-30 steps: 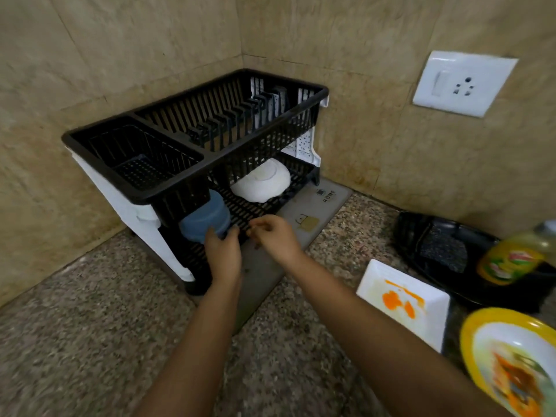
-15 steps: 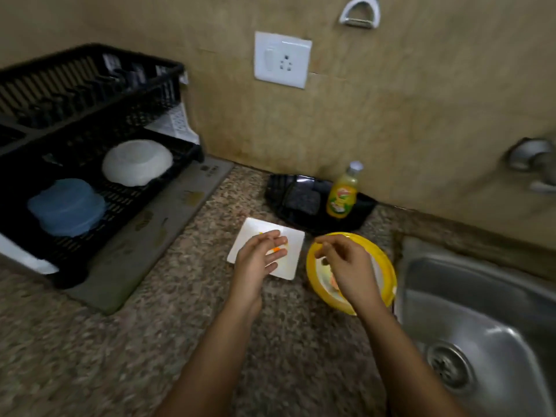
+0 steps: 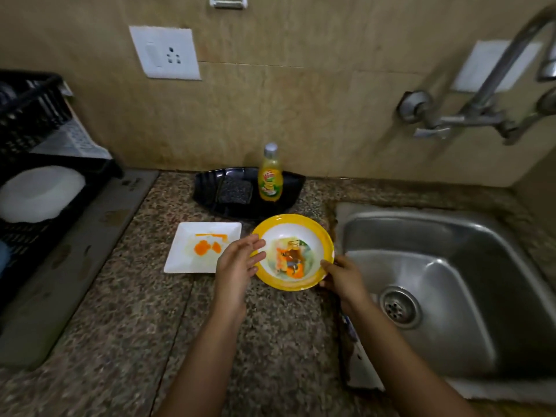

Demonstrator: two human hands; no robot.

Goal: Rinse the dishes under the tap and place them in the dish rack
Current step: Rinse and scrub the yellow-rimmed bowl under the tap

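Dim warm indoor light, soft glare on the steel sink (image 3: 451, 266), blurred, wide-angle-bent edges, tap (image 3: 496, 73) smeared

The yellow dish-soap bottle (image 3: 270, 177) carries a red "Vim" label; no other text is legible.

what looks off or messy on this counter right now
Nothing is spilled or broken. The round yellow-rimmed plate and the square white plate carry orange food residue, both unrinsed. The right hand grips the round plate's edge; the left hand is open beside it.
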